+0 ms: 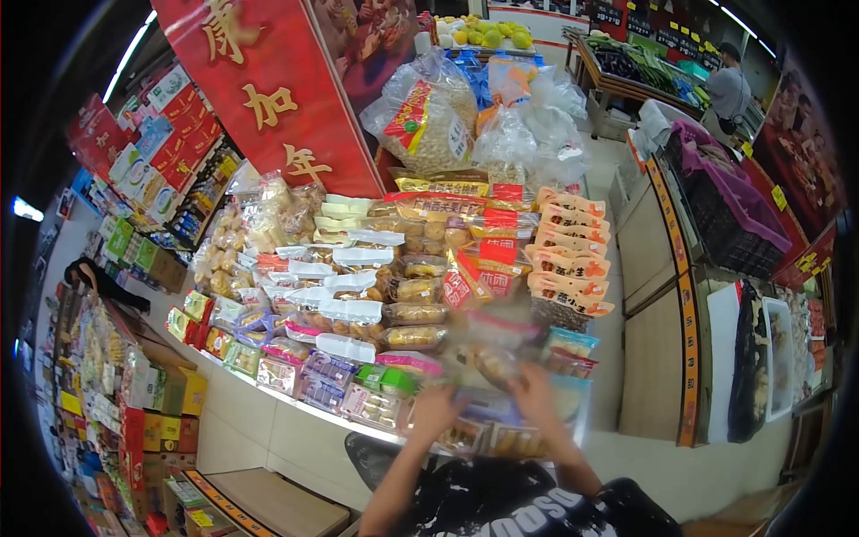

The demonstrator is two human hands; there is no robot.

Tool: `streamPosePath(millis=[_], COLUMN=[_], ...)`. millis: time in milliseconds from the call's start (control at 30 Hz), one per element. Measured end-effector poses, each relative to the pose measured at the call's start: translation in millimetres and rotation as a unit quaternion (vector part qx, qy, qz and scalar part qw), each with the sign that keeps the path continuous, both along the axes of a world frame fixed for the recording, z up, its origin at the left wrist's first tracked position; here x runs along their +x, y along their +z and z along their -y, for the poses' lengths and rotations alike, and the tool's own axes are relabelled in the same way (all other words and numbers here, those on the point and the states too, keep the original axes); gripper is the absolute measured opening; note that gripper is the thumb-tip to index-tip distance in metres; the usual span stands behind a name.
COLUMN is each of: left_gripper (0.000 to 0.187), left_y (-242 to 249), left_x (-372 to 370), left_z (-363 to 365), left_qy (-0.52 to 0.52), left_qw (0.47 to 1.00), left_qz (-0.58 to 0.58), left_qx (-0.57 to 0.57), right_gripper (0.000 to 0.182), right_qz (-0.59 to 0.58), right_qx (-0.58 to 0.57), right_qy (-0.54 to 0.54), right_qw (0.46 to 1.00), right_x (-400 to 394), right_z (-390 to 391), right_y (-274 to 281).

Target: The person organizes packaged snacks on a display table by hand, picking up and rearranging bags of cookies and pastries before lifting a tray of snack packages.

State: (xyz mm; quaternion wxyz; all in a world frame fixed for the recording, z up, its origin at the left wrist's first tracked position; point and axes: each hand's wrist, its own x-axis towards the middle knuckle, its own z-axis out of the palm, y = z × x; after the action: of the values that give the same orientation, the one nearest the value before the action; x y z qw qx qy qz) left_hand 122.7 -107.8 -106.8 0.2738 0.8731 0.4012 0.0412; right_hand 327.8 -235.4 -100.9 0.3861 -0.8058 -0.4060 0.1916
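Clear pastry bag: one (493, 365), smeared by blur, above the near right part of the counter (304, 407), with a brown baked filling.
Bag from my grips: between them and slightly beyond, away from my body; its long axis appears to slant from far left to near right, towards my right side.
Nearer hand: the right.
Right grip: one (535, 396), fingers at the bag's near right end; I judge it closed around the plastic, though the blur softens the contact.
Left grip: one (435, 412), low over the front packs, left of the bag; I cannot tell whether it is closed on anything.
Pink-red band: one (503, 328), blurred, just beyond the bag's filling; I cannot tell whether it belongs to the same bag.
Clear front boxes: two (516, 441), holding brown pastries, between my forearms.
Green-topped pack: one (385, 380), left of my left grip.
Loaf packs: four countable (415, 337), in a column beyond my left grip.
Orange-and-white pouches: at least five (567, 288), overlapping in a row beyond my right grip.
Peanut sack: one large (429, 125), at the far end.
Red sign: one (268, 103), left of the sack, three gold characters readable.
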Motion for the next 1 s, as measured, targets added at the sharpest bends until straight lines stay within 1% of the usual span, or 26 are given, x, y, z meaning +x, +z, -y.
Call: streamPosePath(millis=[33,67,100,133,167,200,233,267,300,333,367,400,433,467,500,567,600,633,700,733,800,833,867,900,933,1000], left_gripper=[0.047,0.047,0.047,0.046,0.046,0.043,0.039,0.039,0.039,0.040,0.041,0.041,0.039,0.038,0.038,0.039,0.039,0.039,0.041,0.041,0.041,0.041,0.040,0.038,0.038,0.037], left_y=[-22,-33,-40,-47,-57,-67,-71,-50,-51,-57,-60,-63,-64,-63,-63,-60,-58,-56,-53,-50,-44,-38,-33,-28,-24,-22], left_x=[15,24,36,48,53,53,54,57,60,63,66,68,68,66,64,65,69,72,69,70,70,70,70,72,71,61], left_z=[0,-6,-15,-24,-32,-42,-47,-46,-53,-62,-70,-77,-84,-88,-89,-91,-92,-92,-93,-94,-90,-87,-83,-79,-78,-76], left_qy=[-0.036,-0.044,-0.078,-0.112,-0.122,-0.115,-0.107,-0.043,-0.056,-0.050,-0.041,-0.048,-0.042,-0.036,-0.040,-0.025,-0.029,-0.012,0.021,0.018,-0.024,-0.026,-0.025,-0.022,-0.021,-0.015], left_qw=[0.996,0.996,0.987,0.969,0.968,0.978,0.986,0.994,0.993,0.993,0.993,0.993,0.995,0.996,0.996,0.994,0.995,0.996,0.996,0.996,0.996,0.997,0.998,0.999,0.999,1.000], left_qz=[-0.068,-0.069,-0.137,-0.204,-0.205,-0.163,-0.121,-0.092,-0.096,-0.103,-0.107,-0.107,-0.086,-0.066,-0.067,-0.052,-0.046,-0.044,-0.048,-0.044,-0.042,-0.041,-0.022,-0.002,0.000,0.024], left_qx=[0.049,0.047,-0.020,-0.083,-0.076,-0.058,-0.042,-0.036,-0.030,-0.020,-0.008,-0.001,-0.026,-0.051,-0.043,-0.096,-0.085,-0.082,-0.078,-0.070,-0.071,-0.067,-0.053,-0.039,-0.034,-0.001], right_gripper=[0.046,0.046,0.045,0.045,0.045,0.045,0.045,0.043,0.041,0.037,0.037,0.037,0.038,0.036,0.036,0.031,0.031,0.031,0.031,0.031,0.030,0.030,0.029,0.027,0.027,0.024], right_qz=[0.000,0.005,0.011,0.013,0.048,0.082,0.080,0.063,0.045,0.059,0.060,0.110,0.161,0.189,0.190,0.166,0.187,0.197,0.175,0.181,0.219,0.220,0.189,0.158,0.161,0.031], right_qx=[-0.003,0.026,0.058,0.060,0.055,0.048,0.050,0.030,0.013,0.020,0.026,0.012,-0.001,0.022,0.029,-0.053,-0.127,-0.119,-0.087,-0.081,-0.073,-0.070,-0.102,-0.132,-0.128,-0.089], right_qy=[-0.006,-0.017,-0.029,-0.039,0.016,0.068,0.053,0.088,0.122,0.116,0.106,0.112,0.119,0.139,0.133,0.168,0.232,0.227,0.218,0.213,0.147,0.144,0.141,0.139,0.139,0.177], right_qw=[1.000,1.000,0.998,0.997,0.997,0.993,0.994,0.994,0.991,0.991,0.992,0.988,0.980,0.972,0.972,0.970,0.946,0.946,0.956,0.957,0.962,0.962,0.967,0.969,0.969,0.980], right_x=[3,6,10,16,24,26,25,20,16,9,1,-5,-10,-11,-15,-24,-24,-25,-37,-39,-42,-44,-44,-41,-38,-32], right_z=[6,12,18,27,36,44,50,56,59,58,56,51,48,42,39,33,29,31,41,40,34,28,20,15,12,1], right_y=[10,20,26,29,31,32,33,35,35,31,30,31,30,20,10,0,-4,-1,9,2,-23,-42,-62,-71,-58,-4])
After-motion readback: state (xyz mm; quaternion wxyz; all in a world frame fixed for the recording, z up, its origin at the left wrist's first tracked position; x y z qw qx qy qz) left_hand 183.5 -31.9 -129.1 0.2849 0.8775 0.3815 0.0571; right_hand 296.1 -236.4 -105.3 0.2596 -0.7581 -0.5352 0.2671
